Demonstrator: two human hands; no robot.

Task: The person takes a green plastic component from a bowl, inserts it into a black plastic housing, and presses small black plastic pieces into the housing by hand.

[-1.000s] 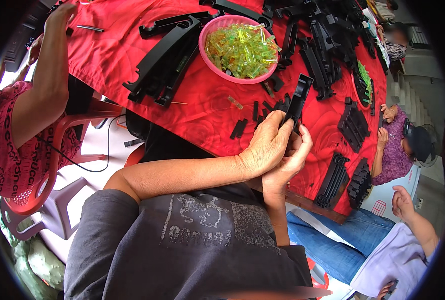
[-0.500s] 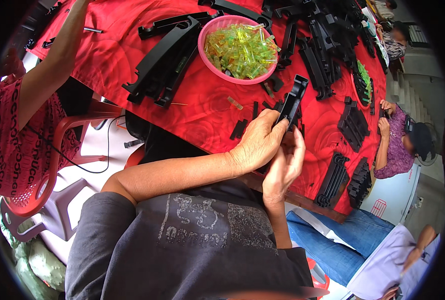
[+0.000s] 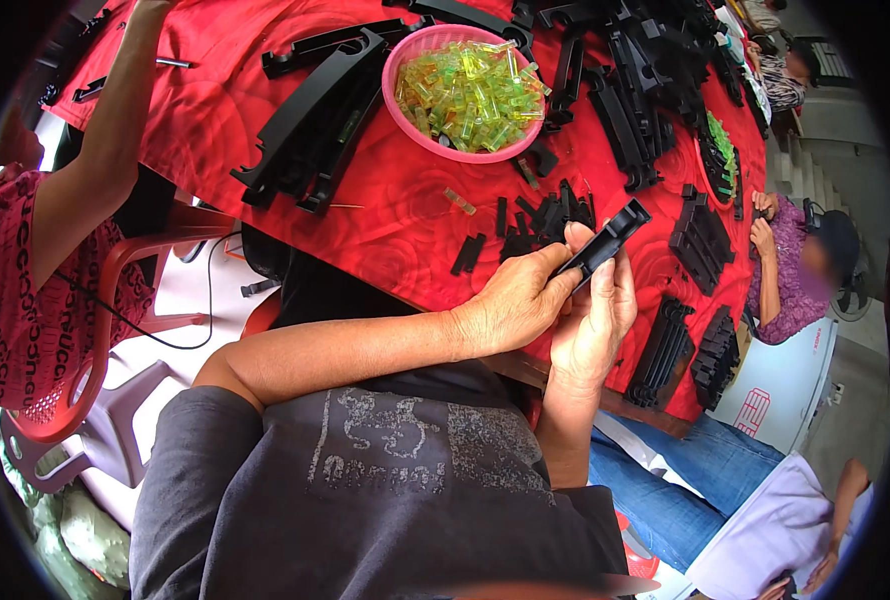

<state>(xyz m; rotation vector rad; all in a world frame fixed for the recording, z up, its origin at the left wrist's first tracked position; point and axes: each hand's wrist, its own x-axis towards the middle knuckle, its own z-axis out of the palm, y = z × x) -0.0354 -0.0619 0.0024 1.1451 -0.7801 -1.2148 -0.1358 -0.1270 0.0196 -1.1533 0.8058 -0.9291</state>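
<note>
Over a red-clothed table point(image 3: 265, 110), both hands, left hand point(image 3: 513, 305), right hand point(image 3: 593, 322), gripping a black plastic part point(image 3: 605, 240), pink bowl point(image 3: 405, 60) beyond

Your left hand point(image 3: 513, 305) covers the lower end of the black plastic strip point(image 3: 605, 240), so you cannot see how far it runs into the palm. Your right hand point(image 3: 595, 320) shows only its back; its fingertips are hidden behind the strip. The far edge of the tabletop point(image 3: 215, 110) is cut off by the top of the picture, along with part of the heap of black parts point(image 3: 655, 60). The small black pieces point(image 3: 545, 215) beside your hands are too small to tell apart. The seated person point(image 3: 800, 275) at the right is blurred.
</note>
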